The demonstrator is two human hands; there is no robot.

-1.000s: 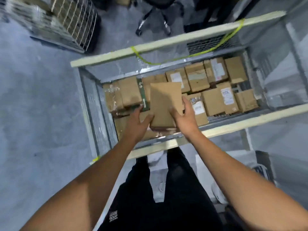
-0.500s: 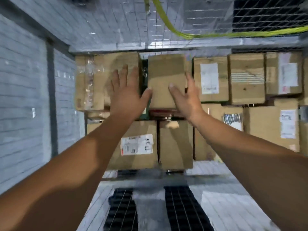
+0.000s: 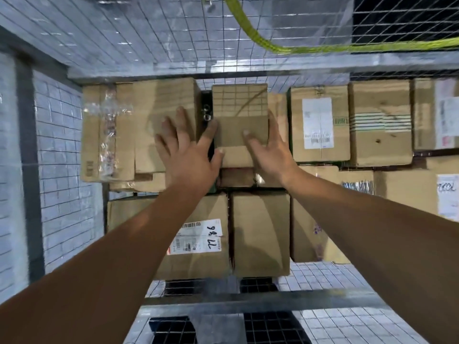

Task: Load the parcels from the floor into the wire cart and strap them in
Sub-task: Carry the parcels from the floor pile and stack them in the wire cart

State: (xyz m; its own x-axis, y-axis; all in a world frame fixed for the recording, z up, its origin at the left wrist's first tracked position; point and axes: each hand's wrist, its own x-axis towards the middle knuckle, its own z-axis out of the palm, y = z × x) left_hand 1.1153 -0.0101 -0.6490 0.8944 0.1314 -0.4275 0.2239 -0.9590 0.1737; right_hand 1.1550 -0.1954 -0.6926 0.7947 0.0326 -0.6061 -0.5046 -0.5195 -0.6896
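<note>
Steadied a box (image 3: 239, 112) in the wire cart (image 3: 149, 33), left hand (image 3: 191, 155) and right hand (image 3: 270, 147) spread against its sides. Looked light, stiff; best held by opposite faces.

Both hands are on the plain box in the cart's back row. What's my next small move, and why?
Probably let go and draw back: the plain box sits between the larger box and labelled box, with your left hand and right hand resting against it.
</note>
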